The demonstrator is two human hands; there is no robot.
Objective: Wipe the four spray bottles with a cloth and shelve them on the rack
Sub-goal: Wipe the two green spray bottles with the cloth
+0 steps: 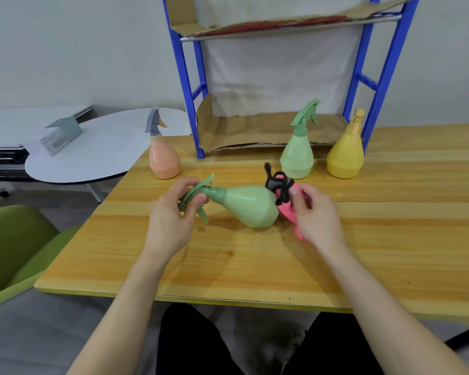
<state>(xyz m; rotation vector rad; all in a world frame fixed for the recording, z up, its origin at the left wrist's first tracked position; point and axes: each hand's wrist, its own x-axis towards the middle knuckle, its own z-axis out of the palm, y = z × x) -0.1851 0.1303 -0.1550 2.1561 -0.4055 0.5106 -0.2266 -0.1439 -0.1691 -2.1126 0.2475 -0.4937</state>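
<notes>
My left grip (171,215) curls round the neck of the green bottle (244,205), which is held sideways. My right grip (317,215) pinches the pink cloth (287,212) against its base.

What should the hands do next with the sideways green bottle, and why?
Probably slide the pink cloth along the sideways green bottle: the right hand holds the cloth against its base while the left hand grips its sprayer.

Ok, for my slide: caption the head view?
Left hand holds pear-shaped green spray bottle; right hand holds pink cloth at its base.
</notes>
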